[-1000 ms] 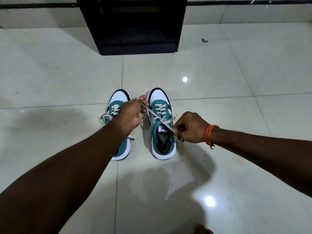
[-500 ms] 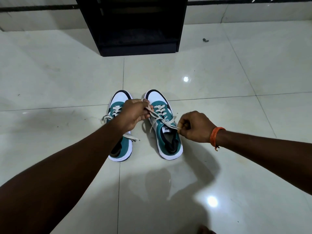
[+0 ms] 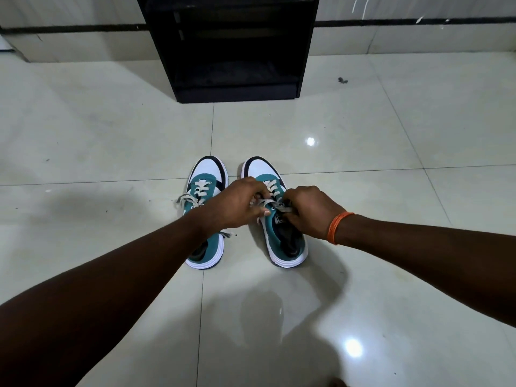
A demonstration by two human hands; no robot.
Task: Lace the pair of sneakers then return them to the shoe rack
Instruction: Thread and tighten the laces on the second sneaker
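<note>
Tying the right sneaker [image 3: 282,236], both left hand [image 3: 237,203] and right hand [image 3: 305,209] pinch its lace [image 3: 268,203] ends (left sneaker [image 3: 205,191] looks done); next, probably cinching a knot.

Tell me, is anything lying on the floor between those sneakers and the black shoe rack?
Nothing visible does. The tiled floor between the two sneakers and the shoe rack is bare. The only speck of debris lies off to the right of the rack.
</note>
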